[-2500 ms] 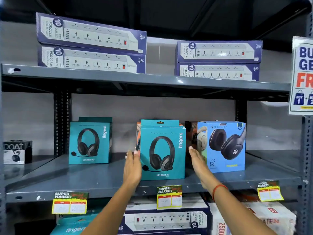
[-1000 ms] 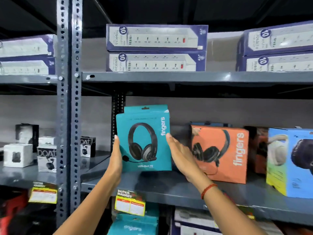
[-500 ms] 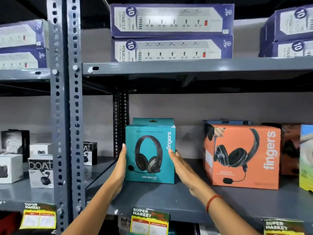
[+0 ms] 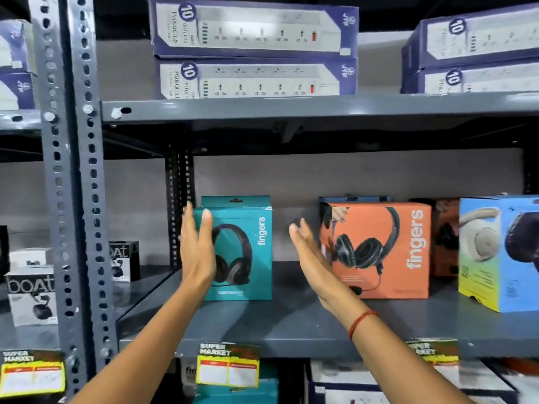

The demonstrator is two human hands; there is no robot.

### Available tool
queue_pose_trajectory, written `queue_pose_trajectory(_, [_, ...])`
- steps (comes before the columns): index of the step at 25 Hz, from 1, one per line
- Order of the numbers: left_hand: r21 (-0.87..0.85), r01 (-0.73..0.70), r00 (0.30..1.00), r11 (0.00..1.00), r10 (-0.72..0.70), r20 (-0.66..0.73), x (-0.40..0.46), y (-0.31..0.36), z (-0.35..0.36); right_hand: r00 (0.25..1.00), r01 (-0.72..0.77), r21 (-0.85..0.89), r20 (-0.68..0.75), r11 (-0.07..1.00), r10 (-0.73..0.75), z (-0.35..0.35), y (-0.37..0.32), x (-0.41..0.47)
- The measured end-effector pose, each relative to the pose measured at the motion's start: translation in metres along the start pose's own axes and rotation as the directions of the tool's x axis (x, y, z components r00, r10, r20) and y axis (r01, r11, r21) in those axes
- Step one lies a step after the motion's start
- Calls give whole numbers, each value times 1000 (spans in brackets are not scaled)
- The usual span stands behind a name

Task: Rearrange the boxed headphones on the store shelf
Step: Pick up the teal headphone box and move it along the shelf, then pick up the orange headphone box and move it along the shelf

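Observation:
A teal headphone box (image 4: 250, 246) stands upright on the grey middle shelf (image 4: 291, 325), at its left end, with a second teal box just behind it. My left hand (image 4: 197, 252) is open, flat in front of the box's left edge, holding nothing. My right hand (image 4: 313, 263) is open, palm turned left, in the gap between the teal box and an orange headphone box (image 4: 379, 249). It touches neither box. A blue headphone box (image 4: 501, 252) stands at the far right.
A perforated steel upright (image 4: 70, 199) stands left of the teal box. Small black and white earbud boxes (image 4: 29, 293) fill the neighbouring shelf. Purple power-strip boxes (image 4: 253, 48) lie stacked on the shelf above. Yellow price tags (image 4: 227, 365) hang on the shelf edge.
Both hands carried the teal box left, set it down at the shelf's left end, then let go. My right hand has drifted right, away from the box.

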State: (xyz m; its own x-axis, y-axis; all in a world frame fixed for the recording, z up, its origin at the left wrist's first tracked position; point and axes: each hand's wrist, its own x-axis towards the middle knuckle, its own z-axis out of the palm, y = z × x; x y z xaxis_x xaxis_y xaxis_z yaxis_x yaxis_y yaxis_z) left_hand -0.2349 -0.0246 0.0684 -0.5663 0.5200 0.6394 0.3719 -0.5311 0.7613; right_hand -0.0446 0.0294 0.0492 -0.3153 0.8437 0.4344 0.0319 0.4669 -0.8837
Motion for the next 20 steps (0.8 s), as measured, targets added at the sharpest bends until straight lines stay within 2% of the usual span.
queue_pose_trajectory(2, [-59, -122, 992, 991, 124, 33, -5, 37, 34, 990, 96, -2, -100, 995, -96, -30, -26, -5])
queue_pose_trajectory(4, [-187, -128, 986, 974, 146, 85, -12, 73, 75, 967, 187, 8, -180, 982, -183, -70, -53, -10])
queue_pose_trajectory(6, [-291, -41, 986, 956, 87, 145, -18, 101, 115, 934, 255, -13, -254, 967, -250, -111, -74, -14])
queue_pose_trajectory(8, [-311, 84, 978, 947, -19, 208, -25, 109, 149, 914, 256, -52, -313, 965, -259, -151, -77, -18])
queue_pose_trajectory(12, [-154, 296, 922, 943, -240, 303, -52, 61, 192, 899, 128, -31, -419, 991, -129, -208, -34, -24])
queue_pose_trajectory(14, [-54, 432, 858, 900, -391, 333, -65, 31, 202, 900, -17, -16, -436, 1000, 9, -226, 1, -24])
queue_pose_trajectory(17, [-20, 640, 712, 768, -584, 390, -80, 2, 214, 918, -217, 37, -332, 975, 217, -241, 53, -20])
queue_pose_trajectory(18, [-11, 663, 684, 749, -599, 416, -82, -3, 216, 926, -236, 56, -291, 970, 242, -243, 66, -18])
queue_pose_trajectory(20, [-27, 662, 675, 749, -580, 456, -83, -14, 224, 940, -219, 56, -257, 974, 226, -244, 81, -14])
